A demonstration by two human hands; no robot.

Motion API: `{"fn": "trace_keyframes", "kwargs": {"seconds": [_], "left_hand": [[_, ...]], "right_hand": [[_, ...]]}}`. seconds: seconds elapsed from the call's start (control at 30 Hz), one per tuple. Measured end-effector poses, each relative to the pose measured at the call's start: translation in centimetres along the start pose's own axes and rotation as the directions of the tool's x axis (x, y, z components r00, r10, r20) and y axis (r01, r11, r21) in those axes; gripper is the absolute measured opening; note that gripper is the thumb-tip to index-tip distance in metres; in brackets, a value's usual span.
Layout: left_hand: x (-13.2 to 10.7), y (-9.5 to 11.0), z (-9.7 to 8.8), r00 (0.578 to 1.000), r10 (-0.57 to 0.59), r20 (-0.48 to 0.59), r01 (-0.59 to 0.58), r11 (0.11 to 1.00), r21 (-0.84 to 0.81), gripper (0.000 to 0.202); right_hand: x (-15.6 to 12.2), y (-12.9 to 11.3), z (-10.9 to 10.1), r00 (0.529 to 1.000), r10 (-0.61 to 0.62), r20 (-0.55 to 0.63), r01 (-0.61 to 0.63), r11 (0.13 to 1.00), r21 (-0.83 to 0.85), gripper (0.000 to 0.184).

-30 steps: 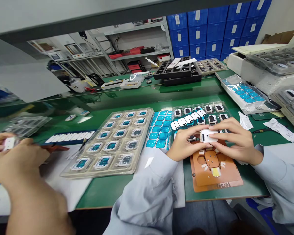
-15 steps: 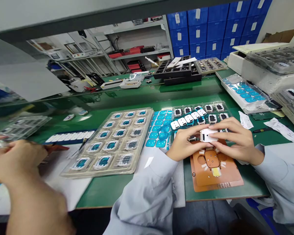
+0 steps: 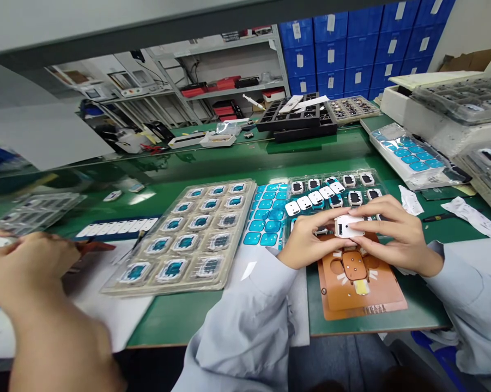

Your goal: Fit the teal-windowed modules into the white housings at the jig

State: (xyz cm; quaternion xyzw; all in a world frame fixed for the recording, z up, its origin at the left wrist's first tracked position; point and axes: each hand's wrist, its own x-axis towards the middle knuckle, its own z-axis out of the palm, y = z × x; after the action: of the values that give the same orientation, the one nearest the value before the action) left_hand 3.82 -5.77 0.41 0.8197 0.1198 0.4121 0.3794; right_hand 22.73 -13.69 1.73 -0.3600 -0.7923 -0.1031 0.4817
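Observation:
Between my two hands is a small white watch-case-like part with rounded corners (image 3: 349,228), a dark slot and a dot on its upper face. My left hand (image 3: 304,242) pinches its left edge. Fingers of my right hand (image 3: 398,234) lie over its top and right side, the thumb below. Beneath the hands lies an orange-brown fixture plate (image 3: 335,302) with a rounded-square recess. Just behind, a strip of white stickers (image 3: 309,203) rests across a clear tray of similar cases (image 3: 349,180), which the hands partly cover.
Left of my hands are a sheet of blue rounded films (image 3: 265,216) and a plastic tray (image 3: 224,272) with blue-covered parts. A co-worker's hand (image 3: 28,267) holds a white piece at far left. Crumpled white paper (image 3: 470,215) and stacked trays (image 3: 466,103) stand right.
My hands and the white part stay almost still. At far left, the co-worker's hand and the white piece in it have shifted slightly.

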Motion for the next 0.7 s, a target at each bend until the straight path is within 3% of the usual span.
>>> {"fn": "trace_keyframes", "kwargs": {"seconds": [0.23,0.43,0.7], "left_hand": [[0.01,0.54,-0.35,0.998,-0.01,0.059,0.011,1.0,-0.016,0.048],[-0.19,0.39,-0.48,0.986,-0.068,0.15,0.099,0.971,-0.216,0.048],[-0.25,0.59,-0.23,0.98,-0.13,0.154,0.175,0.929,-0.325,0.047]], "right_hand": [[0.09,0.03,-0.14,1.0,0.011,-0.004,-0.011,1.0,0.016,0.018],[0.18,-0.11,-0.17,0.999,-0.028,-0.029,0.028,1.0,-0.006,0.017],[0.17,-0.08,-0.18,0.995,-0.094,-0.03,0.091,0.993,-0.08,0.022]]}}
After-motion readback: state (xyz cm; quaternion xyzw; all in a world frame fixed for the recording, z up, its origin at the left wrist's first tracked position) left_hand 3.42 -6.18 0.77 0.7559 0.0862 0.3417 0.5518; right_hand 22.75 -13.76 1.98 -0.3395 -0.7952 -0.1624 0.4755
